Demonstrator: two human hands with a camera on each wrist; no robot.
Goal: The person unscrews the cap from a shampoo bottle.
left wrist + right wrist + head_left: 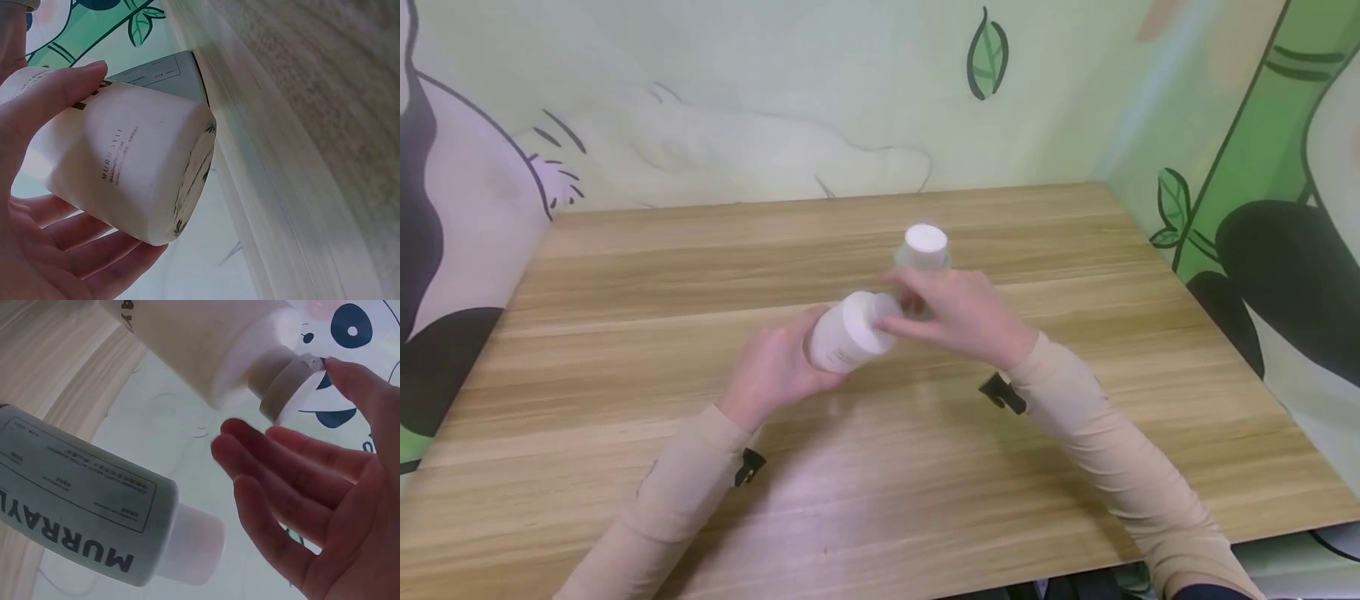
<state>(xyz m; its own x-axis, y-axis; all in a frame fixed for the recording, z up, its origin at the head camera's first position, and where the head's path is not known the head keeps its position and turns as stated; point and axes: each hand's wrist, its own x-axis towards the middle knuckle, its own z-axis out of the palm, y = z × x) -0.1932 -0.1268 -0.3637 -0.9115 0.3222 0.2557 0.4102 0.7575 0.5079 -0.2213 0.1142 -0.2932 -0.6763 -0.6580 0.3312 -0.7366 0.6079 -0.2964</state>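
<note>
My left hand grips a white bottle round its body and holds it tilted above the table, mouth end toward the right. Small print and a worn base edge show on the bottle in the left wrist view. At its neck is a small white cap. The thumb of my right hand touches the rim of this cap, while the other fingers stay apart from it, loosely bent. Behind my right hand in the head view stands a grey-green bottle with a white cap.
The wood-grain table runs back to a wall painted with pandas and bamboo. Black wrist-camera mounts stick out under both beige sleeves. The table's front edge shows at the lower right.
</note>
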